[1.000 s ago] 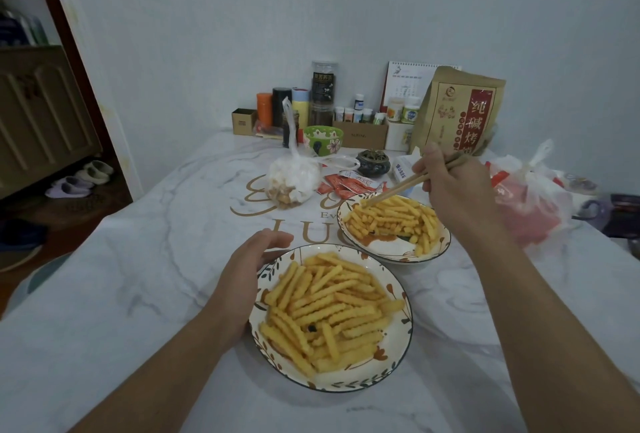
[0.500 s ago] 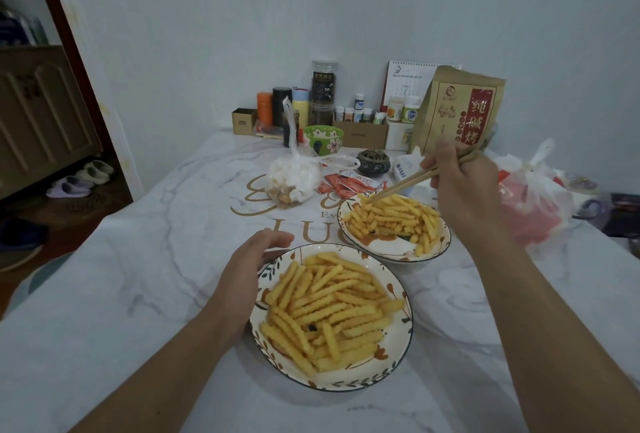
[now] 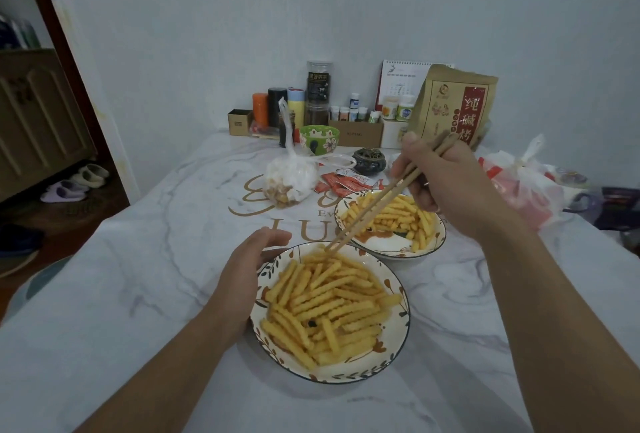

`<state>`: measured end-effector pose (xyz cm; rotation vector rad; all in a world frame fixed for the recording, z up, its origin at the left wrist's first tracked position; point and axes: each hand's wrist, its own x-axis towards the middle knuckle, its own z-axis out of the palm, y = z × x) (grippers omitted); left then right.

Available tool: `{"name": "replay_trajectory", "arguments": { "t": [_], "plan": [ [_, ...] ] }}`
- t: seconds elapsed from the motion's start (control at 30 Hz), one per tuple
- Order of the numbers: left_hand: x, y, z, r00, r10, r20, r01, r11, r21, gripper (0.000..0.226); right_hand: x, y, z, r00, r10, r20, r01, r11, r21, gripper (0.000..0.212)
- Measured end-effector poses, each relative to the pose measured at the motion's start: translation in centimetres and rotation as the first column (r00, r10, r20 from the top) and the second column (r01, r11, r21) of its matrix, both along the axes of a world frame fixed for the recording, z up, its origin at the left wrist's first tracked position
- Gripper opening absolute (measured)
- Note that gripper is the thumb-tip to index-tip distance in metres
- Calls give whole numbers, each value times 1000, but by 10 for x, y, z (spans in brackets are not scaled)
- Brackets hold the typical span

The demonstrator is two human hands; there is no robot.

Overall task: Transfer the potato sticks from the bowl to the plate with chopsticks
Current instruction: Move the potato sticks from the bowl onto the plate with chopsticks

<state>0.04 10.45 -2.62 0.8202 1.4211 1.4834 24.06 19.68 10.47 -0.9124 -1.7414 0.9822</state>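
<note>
Two patterned dishes hold yellow crinkle-cut potato sticks. The near dish [image 3: 349, 376] is piled with potato sticks [image 3: 332, 301]. The far dish [image 3: 391, 246] holds a smaller heap of sticks [image 3: 401, 214] with reddish sauce at its front. My right hand [image 3: 450, 183] hovers over the far dish and grips a pair of wooden chopsticks [image 3: 377, 210]. Their tips reach down-left to the sticks at the near dish's far edge. My left hand [image 3: 242, 276] cups the near dish's left rim, thumb along its far side.
Behind the dishes lie a knotted clear bag of snacks [image 3: 291, 179], red sachets [image 3: 346, 184], a green bowl [image 3: 319, 139] and a dark incense burner [image 3: 370, 159]. Jars, bottles and a brown paper bag [image 3: 453, 106] line the wall. A plastic bag [image 3: 519, 186] sits right.
My right hand has swung the chopsticks from the far dish's sticks toward me, so their tips now touch the near dish's sticks. My left hand has stayed on the near rim.
</note>
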Motion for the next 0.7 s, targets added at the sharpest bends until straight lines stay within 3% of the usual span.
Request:
{"name": "replay_trajectory", "arguments": {
  "t": [0.13, 0.2, 0.33, 0.47, 0.57, 0.7],
  "plan": [
    [1, -3, 4, 1000, -13, -14, 13, 1000, 10, 39, 17, -6, 6, 952, -113, -283, 118, 993, 0, 47],
    [2, -4, 5, 999, -23, -39, 24, 1000, 14, 41, 26, -8, -2, 918, -200, -343, 212, 977, -2, 43],
    [5, -5, 4, 991, -51, -122, 54, 998, 27, 38, 46, -18, -48, 864, -370, -341, 380, 924, -38, 44],
    [4, -3, 0, 988, -47, -145, 51, 998, 28, 34, 63, -30, -65, 738, -581, -345, 604, 796, -48, 51],
    [3, -1, -2, 987, -44, -155, 49, 998, 29, 34, 68, -30, -61, 725, -617, -306, 661, 748, 58, 58],
    [2, 2, -5, 989, -19, -146, 25, 999, 36, 35, 52, -39, -58, 765, -637, -94, 633, 718, 289, 63]
  ]
}}
